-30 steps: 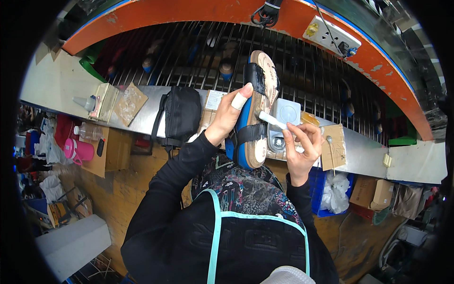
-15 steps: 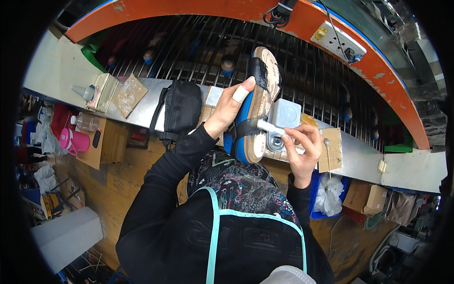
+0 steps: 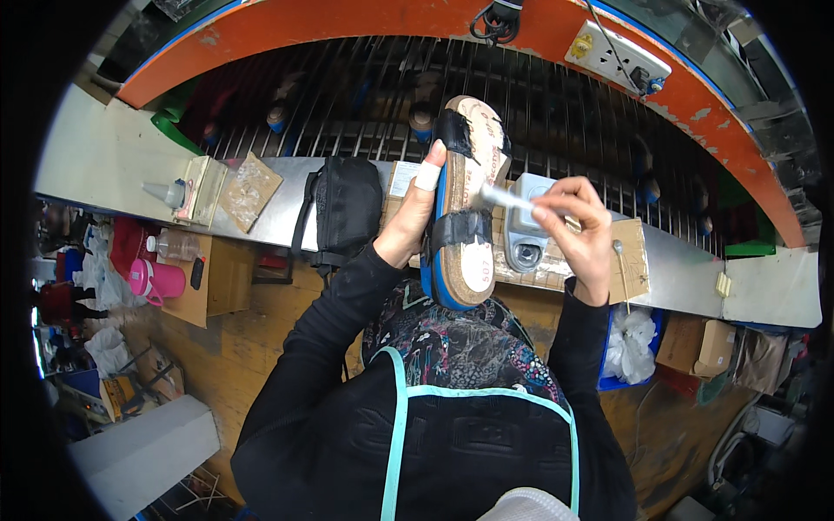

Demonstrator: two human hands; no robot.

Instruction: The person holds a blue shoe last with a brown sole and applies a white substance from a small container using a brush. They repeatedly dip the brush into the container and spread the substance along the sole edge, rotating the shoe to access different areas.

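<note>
My left hand, with white tape round its thumb, grips a sandal on a blue shoe last. The cork-edged underside with its pale insole faces up, and black straps wrap over onto it. Between the fingertips of my right hand is a slim whitish brush, blurred by motion. The brush's tip points left at the middle of the sandal's underside; I cannot tell whether it touches. Just behind, a grey pot with a round opening stands on the bench, partly hidden by the sandal.
A black bag rests on the metal bench ledge. Beyond it runs a rack of metal rollers under an orange arch. A swab-like stick lies on cardboard at right, above a blue bin. A pink jug stands at left.
The sandal has turned so its underside faces me more fully. My right hand has shifted right and up, and the brush has moved up along the underside toward its middle.
</note>
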